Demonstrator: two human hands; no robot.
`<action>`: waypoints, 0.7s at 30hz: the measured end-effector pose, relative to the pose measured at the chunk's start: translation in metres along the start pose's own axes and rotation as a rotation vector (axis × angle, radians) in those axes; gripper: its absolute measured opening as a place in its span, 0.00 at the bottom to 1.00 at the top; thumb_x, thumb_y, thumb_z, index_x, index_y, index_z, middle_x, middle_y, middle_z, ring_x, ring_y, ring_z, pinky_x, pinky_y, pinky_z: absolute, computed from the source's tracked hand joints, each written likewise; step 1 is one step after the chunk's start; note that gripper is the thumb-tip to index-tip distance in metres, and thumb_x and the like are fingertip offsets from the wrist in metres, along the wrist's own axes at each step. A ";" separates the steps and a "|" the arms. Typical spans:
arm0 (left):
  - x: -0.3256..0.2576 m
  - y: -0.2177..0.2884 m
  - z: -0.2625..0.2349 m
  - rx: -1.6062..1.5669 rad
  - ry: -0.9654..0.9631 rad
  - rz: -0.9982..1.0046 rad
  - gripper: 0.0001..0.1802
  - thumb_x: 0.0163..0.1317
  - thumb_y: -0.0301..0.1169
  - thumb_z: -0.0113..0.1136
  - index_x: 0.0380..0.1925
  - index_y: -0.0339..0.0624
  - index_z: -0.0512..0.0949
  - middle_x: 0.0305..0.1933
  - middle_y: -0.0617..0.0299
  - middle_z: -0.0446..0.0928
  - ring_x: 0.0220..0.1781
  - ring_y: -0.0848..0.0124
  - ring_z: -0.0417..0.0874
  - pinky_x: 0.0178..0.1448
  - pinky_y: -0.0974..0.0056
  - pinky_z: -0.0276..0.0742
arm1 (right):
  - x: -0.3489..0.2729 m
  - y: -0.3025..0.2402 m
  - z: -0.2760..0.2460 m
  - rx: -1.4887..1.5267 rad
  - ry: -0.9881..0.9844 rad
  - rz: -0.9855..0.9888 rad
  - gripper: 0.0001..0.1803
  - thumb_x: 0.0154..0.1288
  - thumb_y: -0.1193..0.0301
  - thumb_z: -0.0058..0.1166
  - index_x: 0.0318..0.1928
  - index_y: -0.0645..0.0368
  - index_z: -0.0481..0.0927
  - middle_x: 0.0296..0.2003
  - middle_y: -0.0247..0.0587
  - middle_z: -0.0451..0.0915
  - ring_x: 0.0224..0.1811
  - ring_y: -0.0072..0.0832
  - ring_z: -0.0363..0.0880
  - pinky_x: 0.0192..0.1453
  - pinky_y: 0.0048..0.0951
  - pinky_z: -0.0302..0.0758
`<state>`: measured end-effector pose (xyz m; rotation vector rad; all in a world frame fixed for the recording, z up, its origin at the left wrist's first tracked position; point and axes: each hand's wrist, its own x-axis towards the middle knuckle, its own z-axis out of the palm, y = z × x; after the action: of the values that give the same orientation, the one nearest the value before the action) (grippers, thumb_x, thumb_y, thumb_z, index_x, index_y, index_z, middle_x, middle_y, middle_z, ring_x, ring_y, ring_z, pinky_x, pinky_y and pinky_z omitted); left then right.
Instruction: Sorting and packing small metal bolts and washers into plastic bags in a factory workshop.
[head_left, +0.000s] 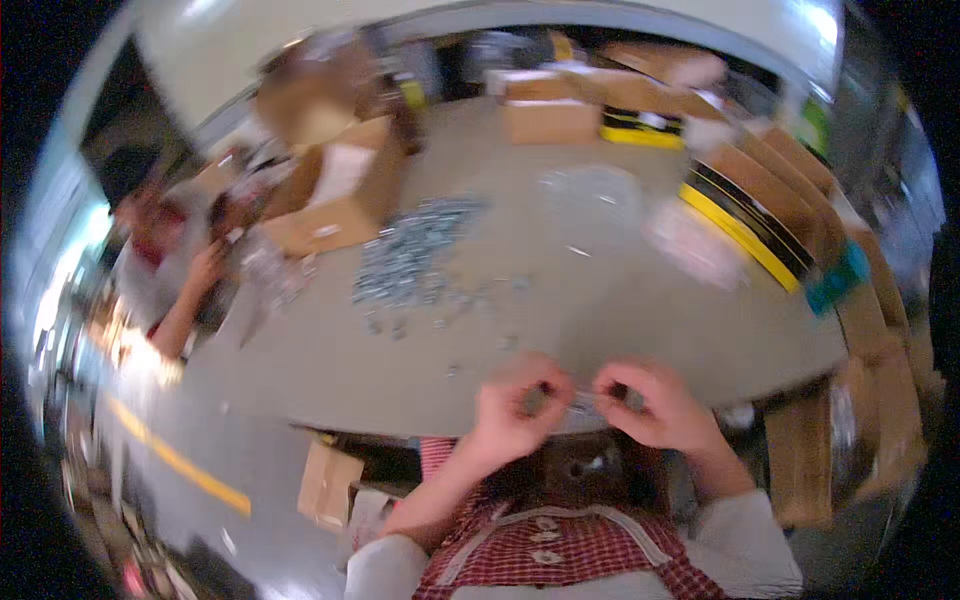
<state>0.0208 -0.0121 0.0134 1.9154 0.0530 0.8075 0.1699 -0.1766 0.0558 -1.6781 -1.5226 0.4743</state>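
At the table's near edge my left hand point(515, 410) and my right hand point(660, 408) face each other, fingers curled into a pinch. Stretched between them is a clear plastic bag point(580, 410), blurred, with one side in each hand. I cannot make out whether it holds anything. Beyond my left hand lies a spread pile of small grey metal parts point(415, 255), with a few strays nearer me. A heap of clear plastic bags point(595, 195) rests farther back, and pinkish plastic bags point(695, 240) lie to the right.
An open cardboard box point(345, 195) stands at the left of the grey table point(620, 310). Boxes with black and yellow bands point(745, 225) line the right side; more cartons point(550, 110) are at the back. A co-worker point(165, 250) sits at the left, another person behind the box.
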 end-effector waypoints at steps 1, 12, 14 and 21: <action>0.004 0.003 0.003 -0.016 0.009 -0.063 0.04 0.56 0.19 0.62 0.31 0.37 0.80 0.33 0.59 0.82 0.37 0.70 0.82 0.44 0.65 0.77 | -0.003 0.004 -0.004 -0.013 0.031 -0.013 0.09 0.65 0.66 0.58 0.40 0.56 0.77 0.31 0.46 0.80 0.34 0.42 0.81 0.39 0.38 0.76; 0.012 -0.031 0.082 -0.235 -0.112 -0.441 0.01 0.65 0.24 0.61 0.34 0.39 0.78 0.33 0.65 0.80 0.36 0.77 0.77 0.43 0.71 0.71 | -0.146 0.071 -0.044 0.668 0.706 0.325 0.07 0.67 0.69 0.59 0.32 0.56 0.79 0.25 0.25 0.76 0.27 0.16 0.72 0.31 0.22 0.70; 0.011 -0.033 0.080 -0.195 -0.142 -0.433 0.01 0.66 0.24 0.60 0.34 0.40 0.77 0.33 0.65 0.80 0.35 0.77 0.76 0.41 0.71 0.70 | -0.191 0.067 -0.066 0.510 1.104 0.434 0.05 0.62 0.71 0.58 0.30 0.57 0.78 0.24 0.28 0.75 0.26 0.17 0.73 0.31 0.21 0.70; 0.020 -0.018 0.082 -0.097 -0.100 -0.470 0.01 0.66 0.25 0.60 0.35 0.40 0.77 0.34 0.65 0.80 0.35 0.78 0.76 0.41 0.72 0.70 | -0.250 0.080 -0.114 0.188 1.534 0.342 0.03 0.68 0.74 0.53 0.39 0.57 0.79 0.36 0.30 0.80 0.39 0.17 0.76 0.45 0.22 0.71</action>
<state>0.0873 -0.0606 -0.0126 1.7504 0.3806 0.3899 0.2547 -0.4452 0.0060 -1.4442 -0.0636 -0.4704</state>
